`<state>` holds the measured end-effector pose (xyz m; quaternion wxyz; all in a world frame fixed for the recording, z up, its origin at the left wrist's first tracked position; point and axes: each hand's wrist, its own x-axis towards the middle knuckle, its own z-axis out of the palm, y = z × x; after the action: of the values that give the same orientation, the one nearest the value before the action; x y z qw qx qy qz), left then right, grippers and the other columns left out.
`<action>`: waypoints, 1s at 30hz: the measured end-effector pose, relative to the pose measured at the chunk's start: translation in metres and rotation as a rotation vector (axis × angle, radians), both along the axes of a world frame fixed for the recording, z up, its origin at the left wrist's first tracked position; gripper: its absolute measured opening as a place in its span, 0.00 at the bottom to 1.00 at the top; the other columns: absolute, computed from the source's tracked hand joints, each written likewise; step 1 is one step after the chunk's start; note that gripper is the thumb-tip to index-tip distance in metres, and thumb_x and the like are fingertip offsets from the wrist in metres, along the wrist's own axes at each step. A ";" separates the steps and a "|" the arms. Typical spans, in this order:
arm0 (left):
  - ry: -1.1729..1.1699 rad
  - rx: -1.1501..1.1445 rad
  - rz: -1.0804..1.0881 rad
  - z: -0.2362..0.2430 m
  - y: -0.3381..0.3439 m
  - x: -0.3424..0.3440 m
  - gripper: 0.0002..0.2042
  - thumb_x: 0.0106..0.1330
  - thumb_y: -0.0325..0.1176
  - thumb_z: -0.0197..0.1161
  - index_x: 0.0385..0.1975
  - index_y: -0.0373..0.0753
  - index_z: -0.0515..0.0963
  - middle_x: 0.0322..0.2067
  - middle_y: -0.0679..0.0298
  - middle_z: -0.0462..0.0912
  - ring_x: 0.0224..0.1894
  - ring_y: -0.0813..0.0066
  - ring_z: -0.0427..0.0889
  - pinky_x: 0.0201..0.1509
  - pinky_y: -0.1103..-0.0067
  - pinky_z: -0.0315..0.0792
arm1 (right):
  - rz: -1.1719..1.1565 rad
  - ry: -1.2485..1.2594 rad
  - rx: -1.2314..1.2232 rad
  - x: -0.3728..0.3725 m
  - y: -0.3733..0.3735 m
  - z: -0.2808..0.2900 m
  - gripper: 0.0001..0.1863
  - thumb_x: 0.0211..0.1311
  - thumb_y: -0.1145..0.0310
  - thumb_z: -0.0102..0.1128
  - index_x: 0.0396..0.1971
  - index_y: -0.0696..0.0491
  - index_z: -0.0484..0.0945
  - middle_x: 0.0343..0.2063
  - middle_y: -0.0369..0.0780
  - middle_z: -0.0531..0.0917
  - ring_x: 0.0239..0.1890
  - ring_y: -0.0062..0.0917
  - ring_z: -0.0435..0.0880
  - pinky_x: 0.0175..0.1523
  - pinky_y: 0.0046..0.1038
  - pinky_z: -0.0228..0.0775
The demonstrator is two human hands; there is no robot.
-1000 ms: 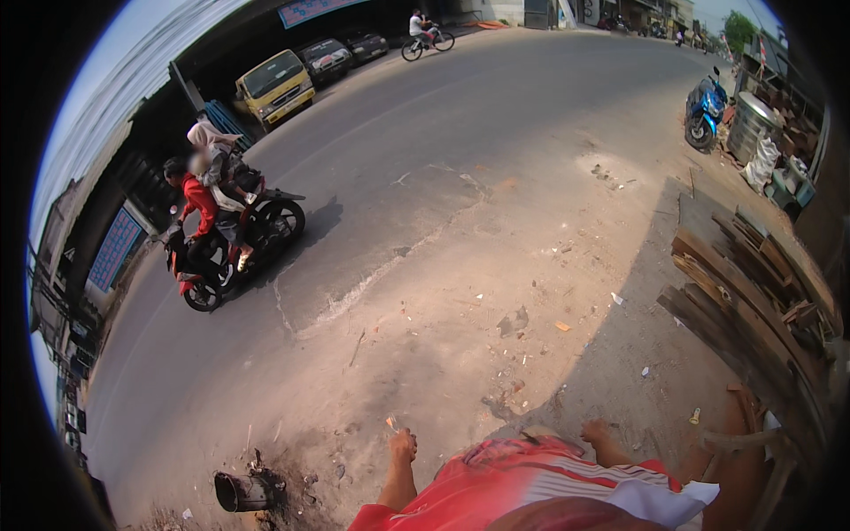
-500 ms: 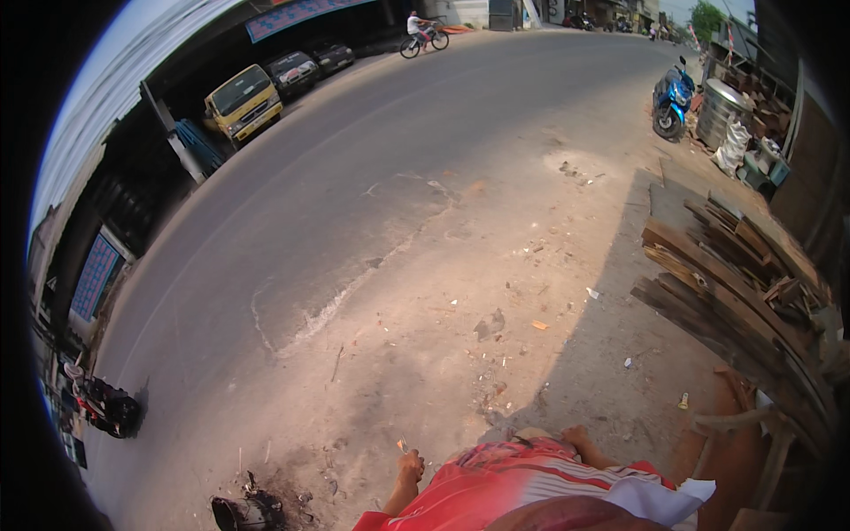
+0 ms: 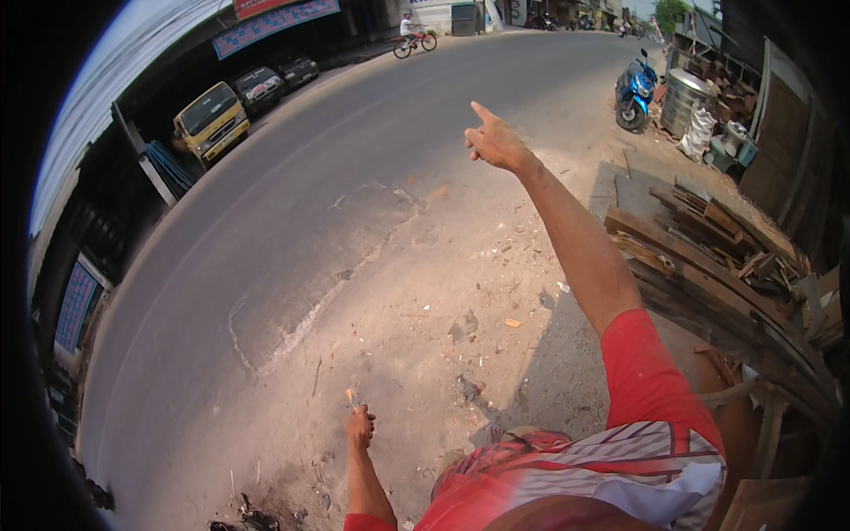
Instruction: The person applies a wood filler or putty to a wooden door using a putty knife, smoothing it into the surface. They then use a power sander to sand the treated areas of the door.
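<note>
Grips a small clear-and-orange thing in the left hand, held low over the dusty ground, with fingers clenched around the lower end and the top sticking out (too small to tell of what kind). Points with the right hand out over the road, with the index finger stretched up and to the left and the other fingers curled in, grasping nothing. Wears a red shirt with a striped front. Has a pile of wooden boards to the right, beside the red sleeve, and, farther up that side, a blue motorbike near a metal drum. Faces, across the road, a yellow truck next to two cars, and a person on a bicycle farther along.
</note>
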<state>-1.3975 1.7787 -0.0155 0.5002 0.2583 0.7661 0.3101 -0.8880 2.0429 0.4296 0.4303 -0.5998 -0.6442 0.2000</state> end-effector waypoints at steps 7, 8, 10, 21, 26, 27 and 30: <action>-0.002 0.042 0.111 -0.022 -0.093 -0.004 0.23 0.75 0.48 0.54 0.25 0.33 0.76 0.17 0.61 0.75 0.14 0.75 0.71 0.14 0.77 0.62 | 0.167 -0.282 -0.024 -0.048 0.017 -0.031 0.33 0.70 0.64 0.52 0.72 0.64 0.64 0.28 0.45 0.86 0.29 0.30 0.87 0.47 0.34 0.80; -0.047 -0.064 0.134 -0.049 -0.124 -0.024 0.20 0.76 0.47 0.54 0.31 0.32 0.75 0.21 0.59 0.79 0.16 0.71 0.75 0.14 0.75 0.64 | 0.212 -0.261 -0.007 -0.065 0.004 -0.087 0.33 0.70 0.62 0.52 0.71 0.62 0.65 0.33 0.47 0.86 0.36 0.33 0.86 0.51 0.36 0.78; -0.074 -0.039 0.120 -0.103 -0.207 -0.026 0.23 0.72 0.46 0.52 0.23 0.32 0.76 0.18 0.55 0.79 0.15 0.64 0.77 0.14 0.70 0.65 | 0.251 -0.371 -0.112 -0.083 -0.049 -0.240 0.32 0.70 0.59 0.54 0.71 0.58 0.67 0.44 0.51 0.86 0.50 0.39 0.84 0.60 0.41 0.74; -0.098 -0.494 -0.060 -0.133 -0.316 -0.034 0.21 0.75 0.48 0.49 0.40 0.34 0.76 0.26 0.56 0.86 0.24 0.66 0.82 0.26 0.71 0.73 | 0.524 -0.897 -1.235 0.038 -0.553 -0.590 0.17 0.61 0.57 0.59 0.39 0.52 0.90 0.41 0.48 0.90 0.46 0.45 0.90 0.51 0.45 0.81; -0.155 -0.203 -0.120 -0.131 -0.276 -0.087 0.23 0.79 0.50 0.46 0.49 0.33 0.75 0.32 0.56 0.90 0.29 0.69 0.83 0.30 0.74 0.74 | 0.066 -0.546 -1.183 -0.021 -0.548 -0.515 0.21 0.63 0.54 0.58 0.41 0.57 0.88 0.41 0.56 0.87 0.48 0.51 0.87 0.54 0.48 0.78; -0.178 -0.111 -0.154 -0.132 -0.262 -0.091 0.23 0.79 0.50 0.45 0.51 0.33 0.75 0.33 0.56 0.91 0.30 0.70 0.83 0.31 0.75 0.75 | 0.005 -0.462 -1.120 -0.037 -0.530 -0.499 0.22 0.63 0.53 0.58 0.42 0.58 0.88 0.41 0.57 0.87 0.48 0.53 0.87 0.55 0.48 0.78; -0.245 0.145 -0.140 -0.123 -0.176 -0.012 0.22 0.82 0.44 0.41 0.51 0.31 0.77 0.32 0.54 0.91 0.33 0.71 0.84 0.32 0.78 0.75 | -0.062 -0.346 -0.895 -0.018 -0.506 -0.540 0.23 0.65 0.54 0.58 0.42 0.61 0.86 0.43 0.63 0.83 0.49 0.57 0.85 0.55 0.46 0.78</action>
<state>-1.4100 1.6025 -0.1388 0.5903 0.3069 0.6550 0.3582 -0.9063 1.5369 -0.1106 0.0219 -0.7697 -0.5387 0.3418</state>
